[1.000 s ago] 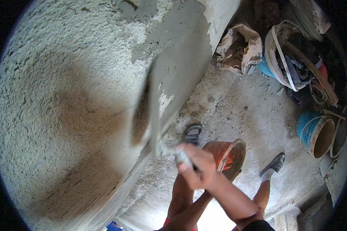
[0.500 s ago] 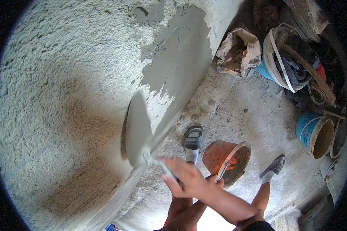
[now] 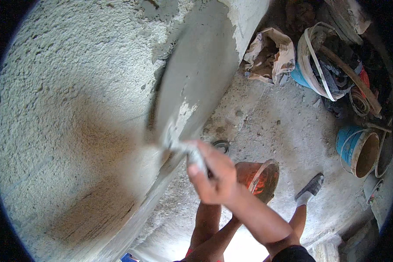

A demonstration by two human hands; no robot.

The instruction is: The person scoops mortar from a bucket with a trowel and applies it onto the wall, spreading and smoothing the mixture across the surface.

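Observation:
My right hand (image 3: 216,174) is closed around the handle of a plastering trowel (image 3: 174,139), whose mortar-smeared blade lies against the wall. Motion blurs the blade, and its grey blends with the wet plaster (image 3: 209,52) around it. Bare, rough wall (image 3: 74,78) stretches to the left. Below and right of the trowel, a tilted orange bucket (image 3: 245,171) hangs by its pale handle near my legs. My left forearm (image 3: 216,244) reaches up toward this bucket; its hand is now covered by my right forearm, though a moment earlier its fingers showed wrapped at the bucket's handle.
An open paper sack (image 3: 286,56) stands at the wall's foot. Beside it is a large blue-and-white bucket (image 3: 308,65) full of rags and a wooden stick. Another blue bucket (image 3: 349,146) lies tipped at the right. Crumbs litter the concrete floor (image 3: 266,118); my sandalled foot (image 3: 311,185) stands there.
My right hand has swept the trowel up the wall, over the grey plaster patch. The orange bucket has shifted slightly right, and my left hand has become hidden behind the right forearm.

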